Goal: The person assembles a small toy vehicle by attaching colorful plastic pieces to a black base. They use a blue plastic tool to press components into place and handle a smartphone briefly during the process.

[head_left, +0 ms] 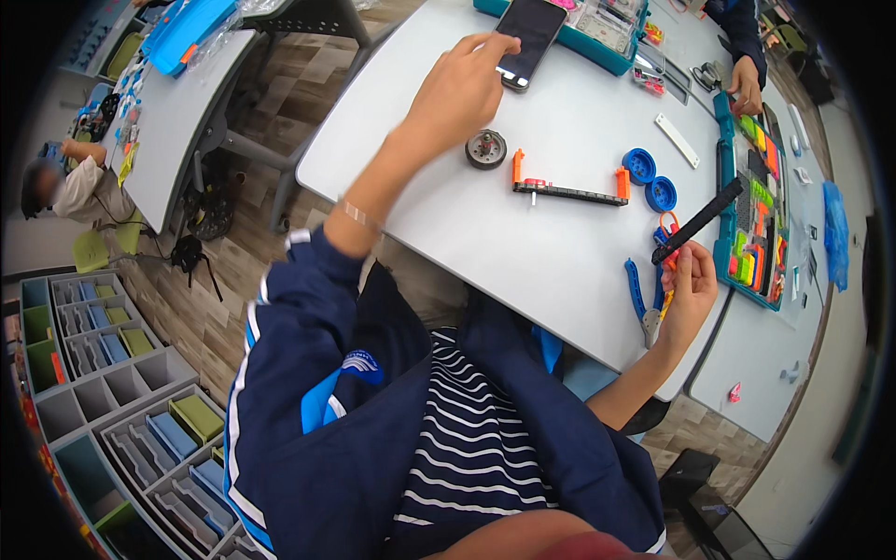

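My left hand (464, 86) reaches over the far side of the white table, its index finger stretched onto the dark screen of a phone (530, 39). In my right hand (689, 289) is a long black toothed beam (702, 220), pinched near its lower end and tilted up to the right. Blue-handled pliers (637, 287) lie beside that hand, partly covered by it. Between my hands sits a black beam assembly (571, 193) with orange upright ends. A grey wheel (485, 149) is left of it, and two blue wheel rims (651, 179) are on its right.
A teal case (724, 215) of coloured building parts stands at the right, with a co-worker's hand (747, 86) at its far end. Another teal box (607, 51) is behind the phone. A white strip (676, 140) lies nearby. Grey storage trays (121, 392) stand at lower left.
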{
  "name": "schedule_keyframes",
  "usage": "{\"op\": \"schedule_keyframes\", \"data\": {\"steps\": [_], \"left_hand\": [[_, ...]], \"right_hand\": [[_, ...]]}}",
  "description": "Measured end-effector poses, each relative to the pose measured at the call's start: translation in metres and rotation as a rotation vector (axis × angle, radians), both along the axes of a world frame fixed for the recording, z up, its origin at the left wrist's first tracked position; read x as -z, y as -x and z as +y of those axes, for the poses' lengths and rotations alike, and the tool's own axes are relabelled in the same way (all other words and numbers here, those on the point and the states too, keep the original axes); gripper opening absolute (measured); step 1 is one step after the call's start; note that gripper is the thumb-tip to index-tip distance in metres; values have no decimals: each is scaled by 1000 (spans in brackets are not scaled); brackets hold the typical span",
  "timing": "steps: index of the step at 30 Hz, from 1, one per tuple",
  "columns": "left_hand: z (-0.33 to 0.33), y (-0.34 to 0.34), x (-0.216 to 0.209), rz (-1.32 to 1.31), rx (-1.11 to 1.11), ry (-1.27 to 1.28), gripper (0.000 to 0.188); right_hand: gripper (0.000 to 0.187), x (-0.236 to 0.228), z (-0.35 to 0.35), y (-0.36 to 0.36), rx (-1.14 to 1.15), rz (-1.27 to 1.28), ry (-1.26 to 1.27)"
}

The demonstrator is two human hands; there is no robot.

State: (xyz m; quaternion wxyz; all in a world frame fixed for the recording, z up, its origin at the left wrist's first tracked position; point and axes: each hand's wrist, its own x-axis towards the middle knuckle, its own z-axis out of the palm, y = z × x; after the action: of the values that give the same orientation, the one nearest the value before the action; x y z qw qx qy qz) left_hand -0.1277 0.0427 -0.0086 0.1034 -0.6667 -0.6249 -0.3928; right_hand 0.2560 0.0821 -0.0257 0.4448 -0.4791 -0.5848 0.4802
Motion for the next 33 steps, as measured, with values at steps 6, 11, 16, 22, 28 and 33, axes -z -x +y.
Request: {"op": "schedule_keyframes", "data": {"steps": [6, 11, 16, 22, 28, 33], "left_hand": [[46, 39, 29, 103, 72, 76, 46], [-13, 2, -25, -260, 47, 57, 38], [-83, -104, -17, -869, 566, 630, 53], [-97, -130, 14, -928, 418, 565, 32], [-112, -138, 29, -1131, 400, 629, 30], [-114, -122, 27, -1138, 371, 512, 31]], "right_hand": [[16, 3, -5, -2, 30, 72, -8], [18, -1, -7, 5, -23, 143, -3], [15, -10, -31, 36, -373, 153, 21], [12, -18, -60, 73, -439, -223, -161], [13, -18, -67, 76, -585, -370, -86], [20, -15, -72, 65, -694, -159, 215]]}}
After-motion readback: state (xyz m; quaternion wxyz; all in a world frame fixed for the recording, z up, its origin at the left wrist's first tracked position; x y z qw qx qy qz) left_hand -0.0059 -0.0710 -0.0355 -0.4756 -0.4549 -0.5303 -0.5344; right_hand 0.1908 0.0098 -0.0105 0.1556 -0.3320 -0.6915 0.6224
